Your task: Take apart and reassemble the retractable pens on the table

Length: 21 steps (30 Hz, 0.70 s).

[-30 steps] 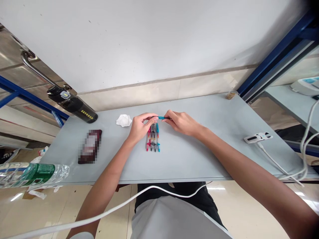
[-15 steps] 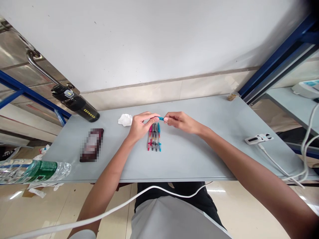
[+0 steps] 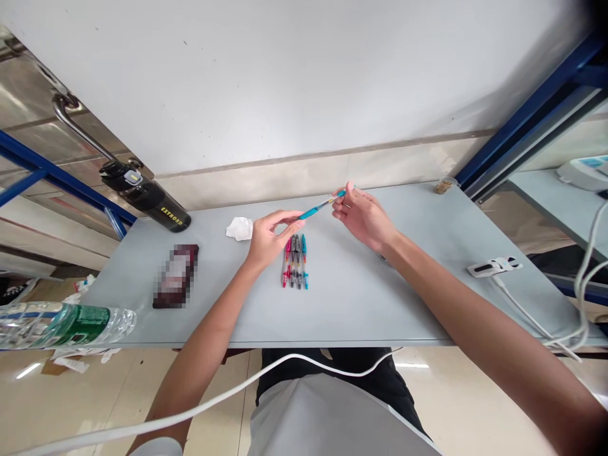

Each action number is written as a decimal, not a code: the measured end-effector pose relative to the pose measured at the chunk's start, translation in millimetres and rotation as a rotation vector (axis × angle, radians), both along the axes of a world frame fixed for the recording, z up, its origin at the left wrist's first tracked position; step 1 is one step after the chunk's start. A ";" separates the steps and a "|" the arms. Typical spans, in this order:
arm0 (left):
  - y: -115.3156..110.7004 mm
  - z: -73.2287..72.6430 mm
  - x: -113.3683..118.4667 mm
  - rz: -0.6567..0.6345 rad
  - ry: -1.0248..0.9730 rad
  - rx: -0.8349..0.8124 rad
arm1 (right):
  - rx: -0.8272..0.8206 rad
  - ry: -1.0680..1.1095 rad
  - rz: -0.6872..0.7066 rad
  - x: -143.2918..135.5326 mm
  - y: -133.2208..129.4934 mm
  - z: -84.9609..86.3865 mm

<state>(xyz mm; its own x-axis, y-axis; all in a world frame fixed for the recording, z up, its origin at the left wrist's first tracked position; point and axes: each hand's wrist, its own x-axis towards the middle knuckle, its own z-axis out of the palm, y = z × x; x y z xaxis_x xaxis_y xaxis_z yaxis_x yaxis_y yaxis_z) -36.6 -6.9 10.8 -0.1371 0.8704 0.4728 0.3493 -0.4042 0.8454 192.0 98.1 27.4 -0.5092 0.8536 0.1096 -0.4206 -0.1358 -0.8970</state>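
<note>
A blue pen with a clear barrel (image 3: 323, 204) is held tilted above the table, its right end higher. My left hand (image 3: 272, 235) pinches its blue lower-left end between thumb and fingers. At the upper-right end, my right hand (image 3: 365, 216) is closed around the tip with the thumb on top. Below the hands lies a row of pens, side by side: a pink pen (image 3: 287, 263), two dark grey pens (image 3: 296, 263) and another blue pen (image 3: 304, 263). Something small and dark shows beside my right wrist, mostly hidden.
A crumpled white tissue (image 3: 239, 228) and a blurred dark red item (image 3: 175, 277) lie to the left. A black bottle (image 3: 147, 196) and a water bottle (image 3: 71, 325) are farther left. A small cup (image 3: 445, 185) and a white device with a cable (image 3: 494, 266) sit right.
My right hand has moved up and right and turned palm-side toward me. The pen, earlier mostly hidden between the fingers, now shows at a slant between both hands.
</note>
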 end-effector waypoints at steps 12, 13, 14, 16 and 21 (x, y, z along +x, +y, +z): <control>2.9 -12.8 -5.9 0.015 0.418 -0.061 | -0.334 0.267 -0.064 13.4 18.4 1.0; 3.5 -13.9 -6.8 0.018 0.443 -0.070 | -0.355 0.280 -0.067 16.2 20.3 -0.1; 3.9 -14.7 -7.3 0.020 0.463 -0.075 | -0.371 0.291 -0.075 18.8 21.8 -1.0; 4.4 -15.1 -7.8 0.021 0.487 -0.076 | -0.392 0.311 -0.100 22.5 23.0 -1.3; 4.8 -15.1 -8.1 0.022 0.502 -0.076 | -0.471 0.357 -0.146 24.0 18.5 5.6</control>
